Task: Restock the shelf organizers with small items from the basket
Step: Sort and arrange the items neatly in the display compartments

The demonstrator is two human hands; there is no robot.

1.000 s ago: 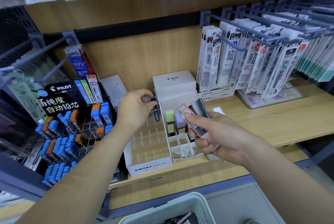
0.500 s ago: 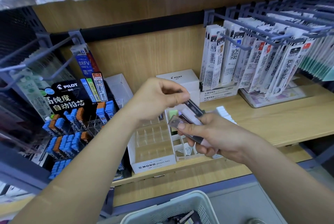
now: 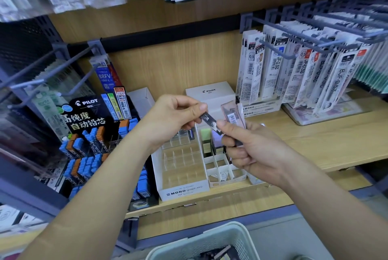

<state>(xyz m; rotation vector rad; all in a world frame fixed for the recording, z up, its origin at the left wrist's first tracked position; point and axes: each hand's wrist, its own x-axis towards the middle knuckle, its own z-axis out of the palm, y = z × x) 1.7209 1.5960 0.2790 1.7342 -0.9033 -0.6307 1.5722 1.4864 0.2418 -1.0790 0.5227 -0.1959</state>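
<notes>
Pinching the upper end of a dark lead case (image 3: 208,119) marked 0.5 2B: my left hand (image 3: 172,120), thumb and forefinger closed on it, the other fingers curled beneath. My right hand (image 3: 259,155) clamps the lower end of the same case under its thumb. That hand also clasps a small bunch of pinkish clear cases (image 3: 232,115), which stick up above its knuckles. The dark case bridges the gap between the two hands, tilted. Directly under the left hand: the clear-celled MONO organizer (image 3: 182,192), a few dark cases at its far end. Under the right hand: a white divided tray (image 3: 222,172). Just beyond both hands: a white PILOT box (image 3: 210,92). Below the hands, nearest me: the pale basket (image 3: 201,241), dark items inside.
</notes>
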